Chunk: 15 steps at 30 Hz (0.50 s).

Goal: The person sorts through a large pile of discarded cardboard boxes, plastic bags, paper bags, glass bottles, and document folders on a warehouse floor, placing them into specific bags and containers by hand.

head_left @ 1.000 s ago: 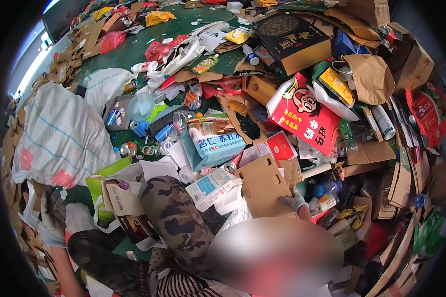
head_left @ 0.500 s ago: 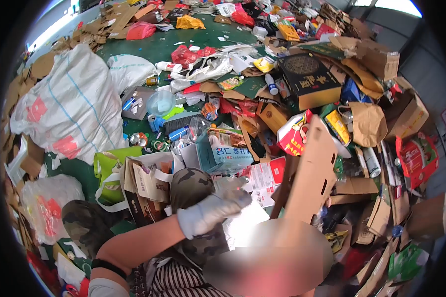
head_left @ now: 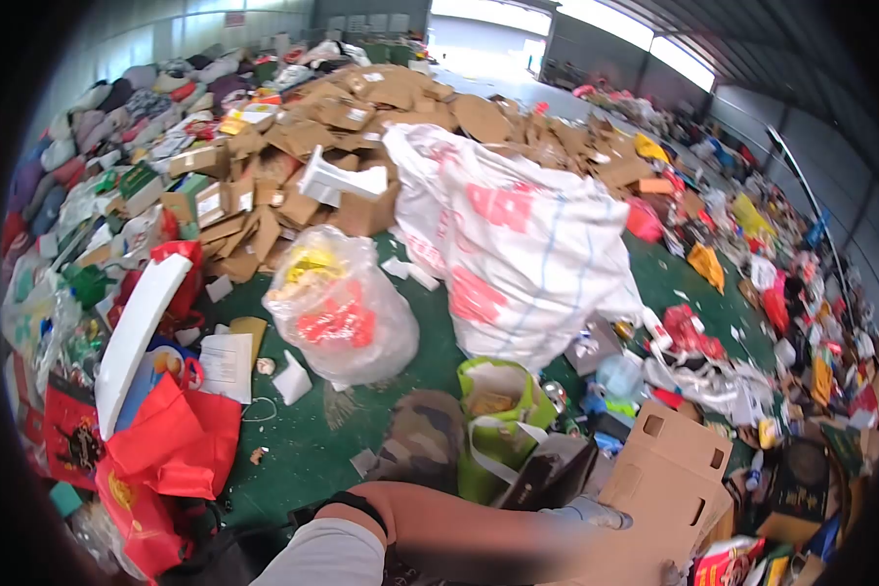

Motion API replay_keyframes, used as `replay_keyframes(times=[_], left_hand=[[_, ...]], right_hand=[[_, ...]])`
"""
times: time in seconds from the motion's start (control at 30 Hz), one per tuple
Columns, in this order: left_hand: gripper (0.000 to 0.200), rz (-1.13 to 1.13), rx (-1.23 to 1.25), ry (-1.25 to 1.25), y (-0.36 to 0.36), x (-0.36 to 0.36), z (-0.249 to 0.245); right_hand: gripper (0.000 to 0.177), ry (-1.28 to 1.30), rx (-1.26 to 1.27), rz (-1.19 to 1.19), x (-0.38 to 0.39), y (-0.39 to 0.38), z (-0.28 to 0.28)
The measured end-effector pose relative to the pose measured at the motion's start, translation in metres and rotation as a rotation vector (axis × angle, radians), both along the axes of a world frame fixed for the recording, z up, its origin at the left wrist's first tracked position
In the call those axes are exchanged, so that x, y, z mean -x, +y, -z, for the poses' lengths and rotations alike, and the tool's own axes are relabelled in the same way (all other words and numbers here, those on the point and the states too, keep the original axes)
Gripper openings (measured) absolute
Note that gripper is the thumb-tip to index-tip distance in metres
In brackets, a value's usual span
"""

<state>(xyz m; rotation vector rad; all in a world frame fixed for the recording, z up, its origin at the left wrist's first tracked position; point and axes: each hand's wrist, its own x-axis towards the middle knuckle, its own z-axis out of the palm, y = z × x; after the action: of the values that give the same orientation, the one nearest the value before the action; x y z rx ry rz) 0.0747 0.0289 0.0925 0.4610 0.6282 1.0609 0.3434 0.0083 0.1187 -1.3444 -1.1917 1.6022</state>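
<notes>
A flattened piece of brown cardboard (head_left: 659, 464) with punched slots stands tilted in front of me at the lower right. My left hand (head_left: 594, 512), in a pale grey work glove, grips its left side, with the fingertips on the face. Of my right hand (head_left: 672, 574), only grey glove fingertips show at the bottom edge, pressed against the same cardboard; the rest is out of frame. A green bag (head_left: 503, 400) with white handles and a dark box (head_left: 547, 474) stand just beyond my left forearm. My camouflage-clad knee (head_left: 420, 435) is beside the bag.
A large white woven sack (head_left: 537, 244) and a clear plastic bag (head_left: 347, 322) stand ahead on the green floor. Cardboard is heaped (head_left: 391, 93) behind them. Red bags (head_left: 181, 439) and a long white panel (head_left: 142, 342) lie left. Mixed rubbish (head_left: 703, 376) spreads along the right.
My view has swung to the left and up. My left hand, apart from the cardboard before, is now on it. The cardboard has tilted.
</notes>
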Motion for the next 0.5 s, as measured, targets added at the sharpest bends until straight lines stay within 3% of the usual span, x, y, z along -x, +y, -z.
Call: replay_keyframes(times=[0.07, 0.17, 0.2, 0.23, 0.27, 0.33, 0.43, 0.47, 0.5], left_hand=[[0.046, 0.003, 0.071, -0.022, 0.010, 0.049, -0.024], [0.045, -0.338, -0.112, -0.084, 0.050, 0.195, -0.113], [0.047, -0.535, -0.218, -0.025, 0.057, 0.256, -0.158], [0.052, -0.741, -0.541, 0.071, 0.106, 0.360, -0.151], [0.058, -1.215, -0.605, 0.249, 0.095, 0.400, -0.200], [0.053, -1.451, -0.477, -0.187, 0.081, 0.514, -0.225], [0.042, -1.423, -0.371, 0.041, 0.075, 0.503, -0.214], [0.042, -1.220, -0.494, 0.105, 0.100, 0.561, -0.167], [0.045, -1.080, -0.573, 0.161, 0.116, 0.531, -0.133]], right_hand=[[0.052, -0.067, 0.070, -0.033, 0.001, 0.004, 0.004], [0.047, -0.137, 0.164, -0.016, -0.016, 0.006, 0.017], [0.045, -0.153, 0.195, 0.000, -0.025, 0.006, 0.025], [0.044, -0.166, 0.230, 0.016, -0.036, 0.005, 0.032], [0.043, -0.179, 0.259, 0.042, -0.049, 0.004, 0.039], [0.040, -0.168, 0.306, 0.109, -0.084, -0.003, 0.061], [0.031, -0.116, 0.287, 0.306, -0.133, -0.047, 0.119], [0.031, -0.065, 0.374, 0.338, -0.136, -0.054, 0.130], [0.035, -0.051, 0.339, 0.346, -0.139, -0.066, 0.138]])
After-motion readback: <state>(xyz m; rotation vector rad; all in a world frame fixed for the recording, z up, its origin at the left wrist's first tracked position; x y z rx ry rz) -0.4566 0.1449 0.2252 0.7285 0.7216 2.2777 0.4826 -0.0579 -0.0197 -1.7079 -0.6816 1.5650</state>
